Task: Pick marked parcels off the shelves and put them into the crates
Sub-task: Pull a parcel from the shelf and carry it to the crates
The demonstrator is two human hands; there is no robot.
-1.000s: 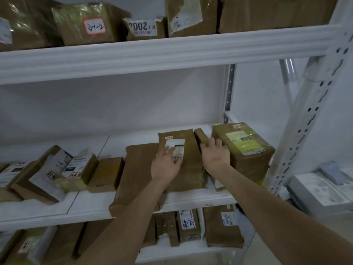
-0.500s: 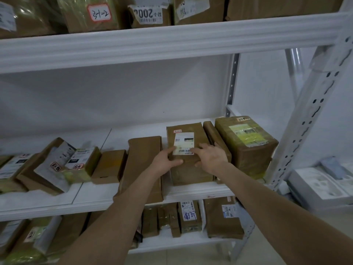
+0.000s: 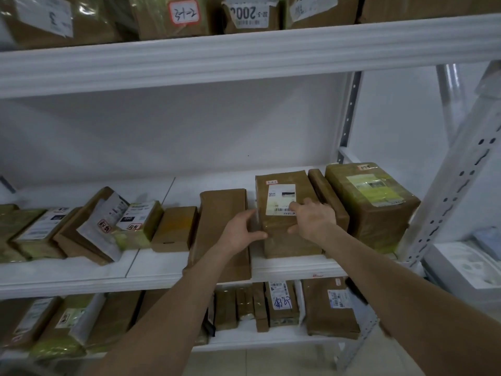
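Right now the marked parcel [image 3: 282, 191] sits on the middle shelf [image 3: 151, 270], directly ahead of both hands, its long axis running from the shelf's front edge back toward the white wall. A white label and a small red-edged tag [image 3: 272, 182] face up. The left hand [image 3: 244, 229] has its grip on the parcel's near left edge, thumb on the near corner and fingers wrapped down the left side. The right hand [image 3: 314, 221] lies on top, fingers bent over the label and thumb pressing the near end. Both are equally near, so pulling it out looks like a straight draw toward the body. Room is tight: a flat brown parcel [image 3: 222, 221] lies just beside it on the left, and a narrow parcel [image 3: 322, 185] is wedged against its right, with a large box [image 3: 371, 202] beyond. No crate is in view.
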